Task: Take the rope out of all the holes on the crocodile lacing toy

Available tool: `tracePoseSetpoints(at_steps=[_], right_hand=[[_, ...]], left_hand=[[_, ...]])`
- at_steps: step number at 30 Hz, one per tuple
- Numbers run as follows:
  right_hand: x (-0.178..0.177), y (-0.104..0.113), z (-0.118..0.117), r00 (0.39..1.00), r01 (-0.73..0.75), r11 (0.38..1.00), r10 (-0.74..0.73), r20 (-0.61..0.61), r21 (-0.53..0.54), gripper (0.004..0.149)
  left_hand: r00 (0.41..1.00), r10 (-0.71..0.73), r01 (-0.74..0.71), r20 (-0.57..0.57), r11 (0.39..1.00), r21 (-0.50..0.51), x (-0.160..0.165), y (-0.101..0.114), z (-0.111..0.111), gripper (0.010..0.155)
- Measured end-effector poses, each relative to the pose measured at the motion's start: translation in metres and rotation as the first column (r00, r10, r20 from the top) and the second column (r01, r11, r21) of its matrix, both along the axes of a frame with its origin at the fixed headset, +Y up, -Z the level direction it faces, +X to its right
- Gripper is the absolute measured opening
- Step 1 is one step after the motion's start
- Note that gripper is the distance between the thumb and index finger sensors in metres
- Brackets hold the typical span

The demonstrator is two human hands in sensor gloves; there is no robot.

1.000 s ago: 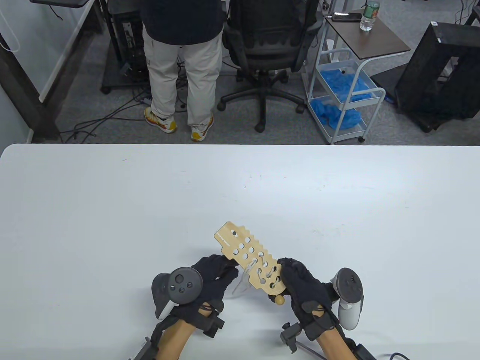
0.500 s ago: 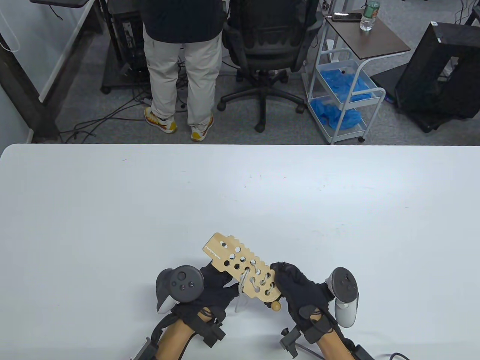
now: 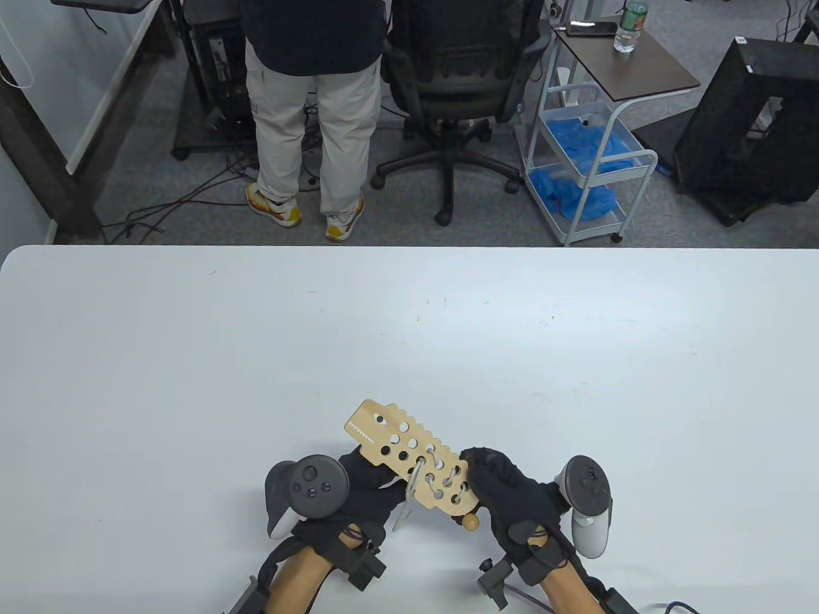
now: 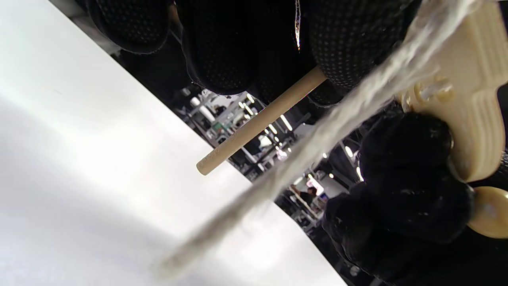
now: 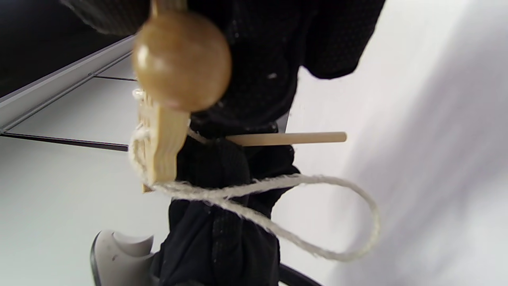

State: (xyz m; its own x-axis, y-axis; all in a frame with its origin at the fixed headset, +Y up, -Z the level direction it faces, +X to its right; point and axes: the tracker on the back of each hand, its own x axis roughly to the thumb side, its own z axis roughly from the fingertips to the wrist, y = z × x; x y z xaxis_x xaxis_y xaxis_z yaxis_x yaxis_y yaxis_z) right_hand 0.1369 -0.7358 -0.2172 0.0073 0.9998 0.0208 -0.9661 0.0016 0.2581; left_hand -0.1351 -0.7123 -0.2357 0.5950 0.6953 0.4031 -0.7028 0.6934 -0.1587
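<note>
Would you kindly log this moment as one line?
left hand: holds wooden needle | right hand: grips crocodile board | rope: partly laced

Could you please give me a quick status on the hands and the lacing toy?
Left hand holds thin wooden dowel. Right hand holds tan wooden crocodile board. White rope still laced through holes near right hand's grip. Nothing in the way.

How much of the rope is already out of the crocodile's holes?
Roughly half. The holes near the crocodile board's head look empty. Now the left hand holds the wooden needle, with rope hanging loose. The holes near the right hand are still laced, and the ball end remains.
</note>
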Motion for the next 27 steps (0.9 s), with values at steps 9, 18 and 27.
tracePoseSetpoints(at_steps=[9,18,27], right_hand=[[0.013,-0.007,-0.006,0.995,-0.018,0.999,0.022,0.095,-0.044,0.047],[0.025,-0.011,-0.012,0.981,-0.078,0.995,0.087,0.171,-0.061,0.047],[0.039,-0.017,-0.017,0.961,-0.090,0.991,0.112,0.254,-0.097,0.048]], left_hand=[[0.994,-0.036,0.040,-0.101,0.999,0.034,-0.008,0.001,-0.001,0.043],[0.979,-0.103,0.112,-0.174,0.993,0.046,-0.015,0.000,-0.004,0.043],[0.970,-0.099,0.108,-0.224,0.994,0.026,-0.025,-0.003,-0.010,0.043]])
